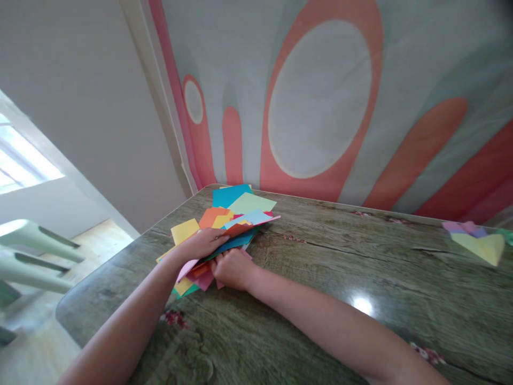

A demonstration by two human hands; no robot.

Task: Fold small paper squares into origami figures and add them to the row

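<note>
A loose heap of coloured paper sheets point(185, 231) lies near the far left corner of the table, in blue, green, yellow, orange and pink. My left hand point(205, 243) rests over the top of several sheets, its thumb on one side and the fingers behind them, so they are pinched and tilted up. Close beside it, my right hand point(232, 268) is closed at the near edge of the heap, fingers curled around the edge of some paper. A pale green sheet point(253, 202) and a blue sheet point(230, 195) stick out at the back.
The wood-patterned table point(320, 256) has a rounded left corner. Folded coloured paper point(475, 241) lies at its right end. A wall with a pink and grey pattern point(320, 101) rises behind the table. Pale green chairs point(32, 256) stand on the floor at left.
</note>
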